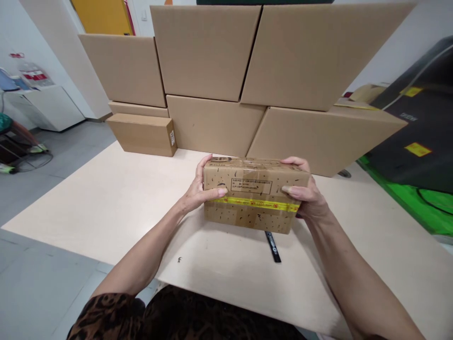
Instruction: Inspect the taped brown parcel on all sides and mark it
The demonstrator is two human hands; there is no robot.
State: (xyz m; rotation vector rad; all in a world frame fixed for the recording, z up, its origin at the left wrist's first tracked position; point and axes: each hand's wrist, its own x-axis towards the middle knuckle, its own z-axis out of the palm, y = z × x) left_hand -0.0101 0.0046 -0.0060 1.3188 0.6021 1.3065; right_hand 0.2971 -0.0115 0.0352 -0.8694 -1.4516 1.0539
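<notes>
Between both hands is a brown cardboard box (pixel 247 218) with dark printed specks, a framed block of text and a band of yellow tape along its front. My left hand (pixel 200 189) grips its left end, thumb on the front face. At the right end, my right hand (pixel 304 189) is wrapped around the corner, its thumb also on the front. The box is tilted, its printed front facing me; whether its underside touches the table is hidden. A black utility knife (pixel 273 248) lies on the table just below the box, its upper end covered.
Large plain cartons (pixel 208 52) are stacked in two rows along the table's far side. A smaller long box (pixel 145 134) stands at the far left of the pale table (pixel 88 203). A dark case (pixel 417 123) with yellow labels is beyond the right edge.
</notes>
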